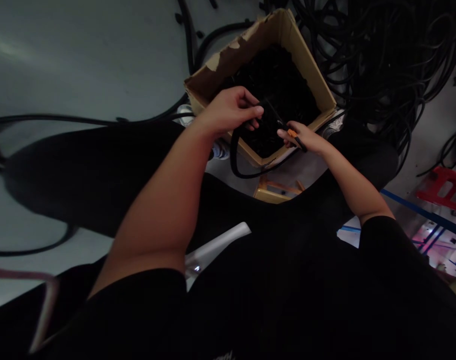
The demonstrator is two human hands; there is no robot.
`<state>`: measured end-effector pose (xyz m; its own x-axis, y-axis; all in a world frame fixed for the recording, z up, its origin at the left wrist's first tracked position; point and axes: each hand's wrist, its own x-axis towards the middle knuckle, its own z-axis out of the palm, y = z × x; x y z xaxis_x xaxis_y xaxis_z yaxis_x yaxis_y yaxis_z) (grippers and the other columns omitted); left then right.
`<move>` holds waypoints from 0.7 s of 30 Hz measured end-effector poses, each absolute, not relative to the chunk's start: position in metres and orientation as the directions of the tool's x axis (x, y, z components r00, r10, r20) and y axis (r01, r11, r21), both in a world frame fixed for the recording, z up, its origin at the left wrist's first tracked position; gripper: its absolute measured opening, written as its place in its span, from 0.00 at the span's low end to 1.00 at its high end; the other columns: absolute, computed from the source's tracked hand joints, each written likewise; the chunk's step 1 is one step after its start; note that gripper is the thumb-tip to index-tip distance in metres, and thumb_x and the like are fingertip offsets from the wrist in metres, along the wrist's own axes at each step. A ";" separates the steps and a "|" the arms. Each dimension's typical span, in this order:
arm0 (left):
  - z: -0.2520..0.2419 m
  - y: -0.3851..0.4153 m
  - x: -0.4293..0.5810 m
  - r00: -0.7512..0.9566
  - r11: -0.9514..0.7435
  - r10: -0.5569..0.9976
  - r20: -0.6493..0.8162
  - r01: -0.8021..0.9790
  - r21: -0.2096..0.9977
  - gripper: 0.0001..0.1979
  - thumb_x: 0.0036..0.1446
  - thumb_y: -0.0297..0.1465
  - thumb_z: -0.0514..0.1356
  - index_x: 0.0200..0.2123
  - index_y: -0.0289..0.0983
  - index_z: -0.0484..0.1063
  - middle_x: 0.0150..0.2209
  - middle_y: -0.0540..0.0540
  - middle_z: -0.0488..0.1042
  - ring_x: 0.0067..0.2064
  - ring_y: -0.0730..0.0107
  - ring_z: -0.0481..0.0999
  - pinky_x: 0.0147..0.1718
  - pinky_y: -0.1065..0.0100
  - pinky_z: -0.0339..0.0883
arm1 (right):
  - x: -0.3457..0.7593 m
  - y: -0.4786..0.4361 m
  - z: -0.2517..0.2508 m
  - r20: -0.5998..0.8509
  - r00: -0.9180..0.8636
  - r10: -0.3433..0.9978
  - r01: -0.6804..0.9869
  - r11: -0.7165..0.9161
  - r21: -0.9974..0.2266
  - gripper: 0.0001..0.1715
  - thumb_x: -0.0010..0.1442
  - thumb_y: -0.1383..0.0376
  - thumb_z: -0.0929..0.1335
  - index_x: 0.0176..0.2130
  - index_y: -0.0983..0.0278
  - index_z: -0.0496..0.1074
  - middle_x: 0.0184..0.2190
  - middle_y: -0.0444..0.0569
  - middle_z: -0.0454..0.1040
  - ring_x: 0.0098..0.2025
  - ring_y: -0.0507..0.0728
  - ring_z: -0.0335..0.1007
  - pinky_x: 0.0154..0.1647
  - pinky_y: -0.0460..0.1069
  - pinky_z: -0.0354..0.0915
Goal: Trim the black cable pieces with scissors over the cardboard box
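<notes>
My left hand (230, 111) grips a black cable (233, 155) above an open cardboard box (288, 35). The cable drops from that hand in a loop past the box's near corner and rises towards my right hand (301, 137). That hand pinches a small orange piece (292, 133) on a black cable end. Both hands are over the box, which is packed with a dark mass of black cables (276, 80). Its far flap is torn.
A large tangle of black cables (381, 55) lies beyond the box on the right, and loose black cables (63, 120) cross the grey floor on the left. My dark-clad legs lie below the box. A red stool (441, 187) and blue floor tape (419, 211) are at the right.
</notes>
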<state>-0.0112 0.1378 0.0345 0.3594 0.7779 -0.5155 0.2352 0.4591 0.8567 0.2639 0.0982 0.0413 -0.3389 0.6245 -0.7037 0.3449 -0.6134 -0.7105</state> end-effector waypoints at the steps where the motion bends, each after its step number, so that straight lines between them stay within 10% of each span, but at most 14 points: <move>1: 0.031 0.137 -0.010 0.368 0.458 0.776 -0.512 0.229 0.859 0.25 0.85 0.46 0.80 0.48 0.41 0.70 0.35 0.50 0.77 0.44 0.57 0.87 0.45 0.59 0.84 | 0.263 0.099 0.040 -0.702 -0.339 0.627 0.345 -0.611 -0.712 0.38 0.74 0.42 0.91 0.43 0.59 0.72 0.36 0.44 0.79 0.37 0.53 0.78 0.39 0.46 0.82; 14: 0.009 0.142 -0.004 0.374 0.445 0.739 -0.560 0.353 0.823 0.30 0.77 0.51 0.85 0.44 0.43 0.71 0.32 0.52 0.76 0.37 0.64 0.74 0.38 0.63 0.70 | 0.252 0.101 0.028 -0.688 -0.284 0.668 0.366 -0.588 -0.721 0.38 0.76 0.39 0.89 0.42 0.58 0.72 0.38 0.45 0.78 0.40 0.54 0.80 0.43 0.47 0.83; 21: 0.022 0.143 -0.008 0.341 0.403 0.778 -0.528 0.374 0.836 0.19 0.81 0.43 0.78 0.43 0.43 0.74 0.33 0.50 0.79 0.39 0.61 0.72 0.41 0.62 0.68 | 0.259 0.102 0.030 -0.706 -0.216 0.674 0.454 -0.571 -0.684 0.46 0.69 0.30 0.89 0.40 0.56 0.68 0.30 0.41 0.70 0.30 0.53 0.67 0.26 0.47 0.64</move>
